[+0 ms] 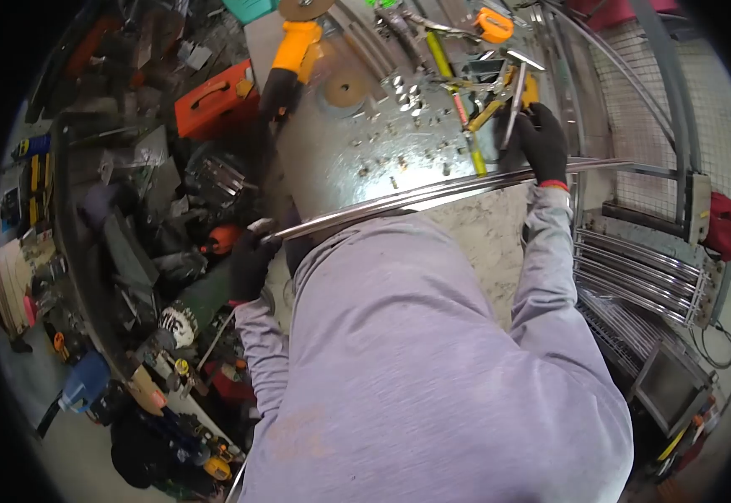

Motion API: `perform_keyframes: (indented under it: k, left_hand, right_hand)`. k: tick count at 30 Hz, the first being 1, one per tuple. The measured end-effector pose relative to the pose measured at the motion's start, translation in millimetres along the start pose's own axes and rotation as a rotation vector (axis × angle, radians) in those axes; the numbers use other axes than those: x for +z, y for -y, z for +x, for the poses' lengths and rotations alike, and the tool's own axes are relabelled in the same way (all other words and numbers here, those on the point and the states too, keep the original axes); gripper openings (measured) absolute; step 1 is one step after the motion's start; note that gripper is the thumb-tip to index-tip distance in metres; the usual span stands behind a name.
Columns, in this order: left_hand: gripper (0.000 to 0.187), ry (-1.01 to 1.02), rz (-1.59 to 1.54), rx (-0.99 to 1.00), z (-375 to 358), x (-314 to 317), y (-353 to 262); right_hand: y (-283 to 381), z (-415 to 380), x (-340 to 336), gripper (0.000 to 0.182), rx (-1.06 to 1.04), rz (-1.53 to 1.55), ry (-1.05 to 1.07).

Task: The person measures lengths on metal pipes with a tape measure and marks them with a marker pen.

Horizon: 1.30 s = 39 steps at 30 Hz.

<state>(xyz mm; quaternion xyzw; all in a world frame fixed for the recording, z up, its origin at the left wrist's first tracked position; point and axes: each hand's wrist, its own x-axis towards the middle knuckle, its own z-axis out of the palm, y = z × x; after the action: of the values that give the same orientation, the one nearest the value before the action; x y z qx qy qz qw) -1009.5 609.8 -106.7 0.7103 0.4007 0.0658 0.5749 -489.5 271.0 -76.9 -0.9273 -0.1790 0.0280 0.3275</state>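
A long, slightly curved shiny metal strip (432, 194) runs across in front of my chest, over a round steel work table (357, 159). My left hand (251, 261), in a black glove, grips the strip's left end. My right hand (541, 141), also black-gloved, holds the strip near its right end, where it passes beyond the table edge. My grey sweatshirt (432, 360) fills the lower middle and hides the near part of the table.
An orange-handled angle grinder (292, 63), a grinding disc (345, 89), an orange tape measure (495, 24), yellow clamps and scattered small metal bits lie on the table. Cluttered tools and an orange case (213, 99) sit left. Wire racks (642, 268) and mesh stand right.
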Motion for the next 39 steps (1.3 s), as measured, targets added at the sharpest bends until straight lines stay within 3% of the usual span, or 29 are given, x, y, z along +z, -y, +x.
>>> perform_keyframes:
  k: [2, 4, 6, 7, 9, 14, 21, 31, 33, 39]
  left_hand:
    - [0.043, 0.014, -0.034, -0.052, -0.2, -2.0, -2.1]
    - [0.044, -0.003, -0.006, -0.039, -0.9, -1.3, -9.9]
    - [0.044, 0.009, -0.075, -0.072, -0.2, -0.6, -9.8]
    - [0.043, -0.008, -0.135, -0.066, 0.2, 1.1, -10.4]
    - [0.042, -0.009, -0.109, -0.07, 1.4, -3.8, -13.5]
    - [0.04, 0.04, -0.048, -0.008, 10.2, -2.6, -21.4]
    - [0.038, 0.056, -0.129, -0.011, 23.3, -8.3, -7.3]
    - [0.039, 0.087, -0.094, -0.017, 22.0, -11.4, -3.6]
    - [0.039, 0.086, -0.092, -0.017, 19.6, -13.1, -3.5]
    - [0.039, 0.097, -0.189, -0.105, 11.4, -11.2, -15.4]
  right_hand:
    - [-1.6, -24.7, -10.4, 0.046, -0.126, -0.045, 0.036]
    - [0.0, -49.0, -23.1, 0.028, -0.176, -0.064, 0.117]
    - [-13.5, -64.0, -37.3, 0.029, -0.378, -0.222, 0.163]
    - [-17.5, -72.0, -37.8, 0.029, -0.372, -0.213, 0.167]
    - [-25.5, -85.5, -39.1, 0.037, -0.52, -0.441, 0.06]
    - [-35.1, -82.4, -26.7, 0.031, -0.477, -0.381, -0.07]
    - [-43.7, -69.9, -25.6, 0.026, -0.414, -0.378, 0.015]
    - [-46.6, -68.1, -23.7, 0.029, -0.442, -0.398, -0.025]
    - [-42.0, -65.0, -21.2, 0.037, -0.445, -0.356, -0.105]
    - [-22.4, -61.7, -16.6, 0.031, -0.447, -0.43, -0.056]
